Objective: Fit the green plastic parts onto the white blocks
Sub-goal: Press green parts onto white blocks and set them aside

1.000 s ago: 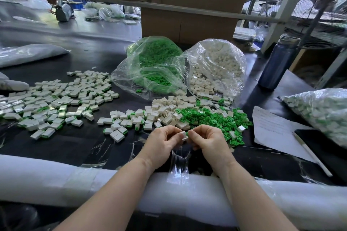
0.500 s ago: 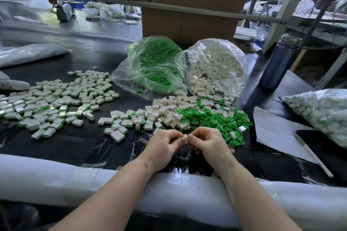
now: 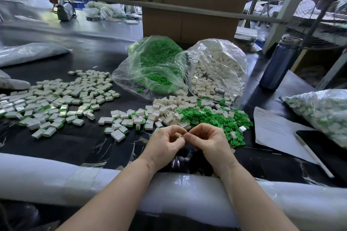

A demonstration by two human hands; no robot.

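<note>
My left hand (image 3: 165,142) and my right hand (image 3: 208,140) meet fingertip to fingertip just above the black table, both pinching one small white block with a green part (image 3: 182,135), almost wholly hidden by the fingers. Right behind the hands lies a pile of loose white blocks (image 3: 165,110). A heap of loose green parts (image 3: 212,118) spreads to its right. To the left, several fitted blocks (image 3: 56,103) showing green edges are scattered over the table.
Two open clear bags lie behind the piles, one of green parts (image 3: 155,67), one of white blocks (image 3: 216,71). A blue bottle (image 3: 279,63) stands at right. Paper (image 3: 276,129), a pen (image 3: 313,155) and a filled bag (image 3: 323,112) lie far right. A white foam roll (image 3: 56,176) pads the near edge.
The hands have stayed in the same spot, fingers working closer together on the small piece; the green and white seen between the fingertips earlier is now nearly covered.
</note>
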